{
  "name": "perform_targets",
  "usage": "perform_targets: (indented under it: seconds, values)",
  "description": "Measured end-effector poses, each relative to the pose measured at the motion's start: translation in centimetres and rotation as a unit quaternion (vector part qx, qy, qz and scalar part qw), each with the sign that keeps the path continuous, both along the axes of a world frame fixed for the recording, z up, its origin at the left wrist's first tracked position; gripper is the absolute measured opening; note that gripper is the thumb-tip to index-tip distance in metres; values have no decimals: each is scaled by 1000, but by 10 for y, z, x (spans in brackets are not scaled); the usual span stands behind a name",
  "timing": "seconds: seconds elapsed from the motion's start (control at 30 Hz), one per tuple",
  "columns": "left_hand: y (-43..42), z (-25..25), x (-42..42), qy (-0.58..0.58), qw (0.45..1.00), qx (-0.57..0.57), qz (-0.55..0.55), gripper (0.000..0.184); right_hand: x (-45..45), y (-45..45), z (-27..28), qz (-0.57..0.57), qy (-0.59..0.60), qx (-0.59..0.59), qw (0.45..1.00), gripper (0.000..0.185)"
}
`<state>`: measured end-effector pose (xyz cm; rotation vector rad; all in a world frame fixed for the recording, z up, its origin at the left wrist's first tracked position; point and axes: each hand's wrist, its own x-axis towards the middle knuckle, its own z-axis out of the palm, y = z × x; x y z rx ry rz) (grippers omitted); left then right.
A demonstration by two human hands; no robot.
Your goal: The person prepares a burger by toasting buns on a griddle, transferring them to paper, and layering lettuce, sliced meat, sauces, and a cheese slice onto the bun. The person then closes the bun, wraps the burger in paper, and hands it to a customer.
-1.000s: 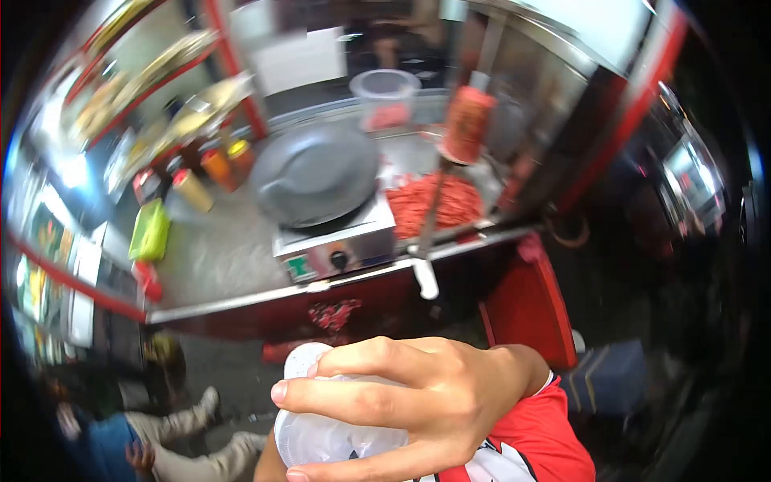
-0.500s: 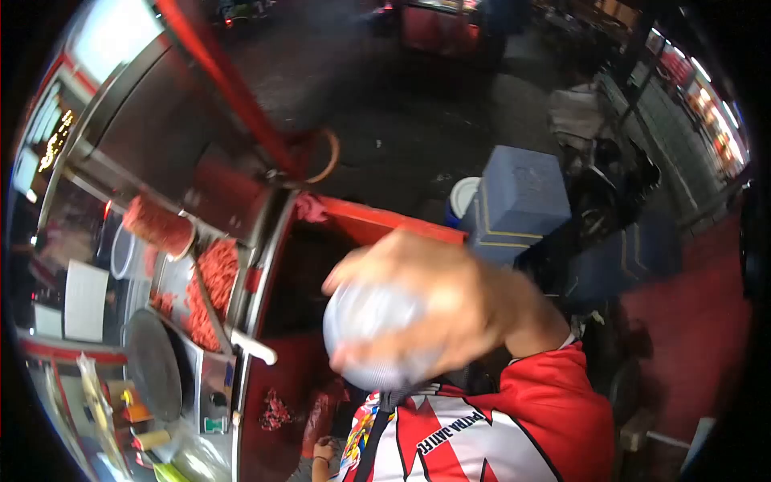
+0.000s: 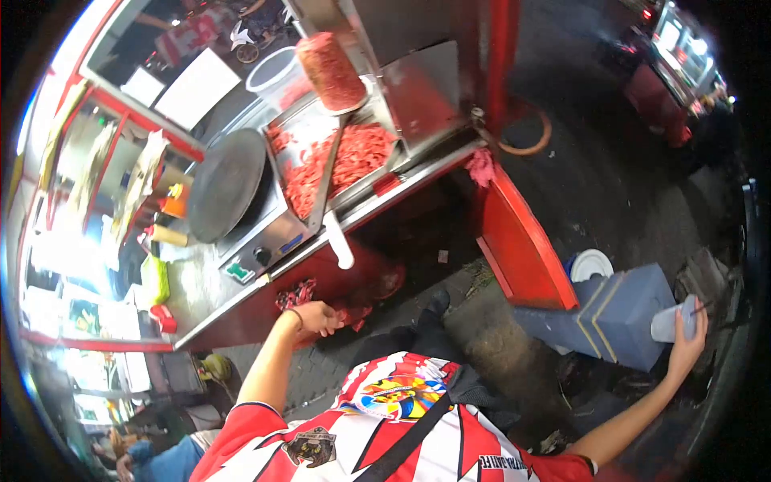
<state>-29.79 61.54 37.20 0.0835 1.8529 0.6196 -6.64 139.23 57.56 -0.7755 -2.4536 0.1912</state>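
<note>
At the far right, my right hand (image 3: 687, 336) is closed around a translucent plastic cup (image 3: 665, 323), held in front of a blue-grey box (image 3: 634, 309). My left hand (image 3: 320, 318) hangs low beside the cart front, its fingers loosely bent and slightly apart, with no held object visible. It is nearest to red plastic bags (image 3: 353, 315) hanging under the counter; whether it touches them I cannot tell. On the cart, a long knife (image 3: 325, 181) with a white handle lies across a metal tray of shredded reddish meat (image 3: 361, 157), beside an upright meat cone (image 3: 328, 71).
A round black griddle (image 3: 227, 186) sits left of the tray, with squeeze bottles (image 3: 173, 201) farther left. A red panel (image 3: 526, 233) juts out from the cart. Behind it stands a white-lidded bucket (image 3: 592, 265). Another person's blue clothing (image 3: 165, 459) shows at lower left.
My right hand has moved with the cup from in front of my chest out to the far right. The view has turned left toward the cart, and my left arm now shows more fully.
</note>
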Motion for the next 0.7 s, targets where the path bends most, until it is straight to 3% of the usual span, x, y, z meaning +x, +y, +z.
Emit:
perform_targets:
  seconds: [0.03, 0.07, 0.1, 0.13, 0.17, 0.23, 0.27, 0.33, 0.4, 0.43, 0.47, 0.57, 0.63, 0.7]
  values:
    - [19, 59, -6, 32, 999, 27, 17, 40, 0, -2, 2, 1, -14, -1, 1000, 49]
    - [31, 97, -13, 186, 982, 3, -39, 38, 2, -5, 4, 3, -31, 21, 999, 51]
    - [39, 115, -20, 235, 970, 3, 58, 35, 7, -3, 2, -4, -40, 21, 999, 54]
    - [53, 140, -29, 399, 915, -57, 32, 32, 12, 0, 1, -10, -48, 23, 999, 57]
    - [54, 130, -41, 535, 839, -53, 84, 31, 14, -2, 1, 0, -35, 8, 999, 59]
    - [68, 124, -69, 672, 717, -163, 81, 36, 17, -9, -2, 20, -12, -21, 1000, 62]
    - [74, 120, -80, 661, 715, -214, 78, 49, 17, -13, -2, 18, -3, -4, 1000, 63]
    - [88, 120, -95, 626, 738, -242, 71, 48, 18, -20, -3, 7, 17, 28, 999, 66]
    - [88, 113, -118, 586, 769, -246, 74, 44, 22, -27, 5, -20, 61, 164, 984, 55]
    - [88, 109, -122, 562, 785, -248, 76, 43, 27, -37, 16, -59, 78, 241, 966, 50]
    - [87, 111, -119, 600, 762, -229, 84, 37, 29, -50, 24, -95, 94, 315, 939, 45]
    - [60, 161, -116, 553, 808, -186, 82, 31, 29, -105, 29, -74, 265, 446, 851, 16]
    - [18, 196, -111, 513, 841, -165, 56, 28, 1, -147, 19, 47, 313, 376, 871, 18]
    - [-44, 232, -110, 501, 853, -141, 19, 46, -25, -181, -7, 109, 306, 277, 904, 21]
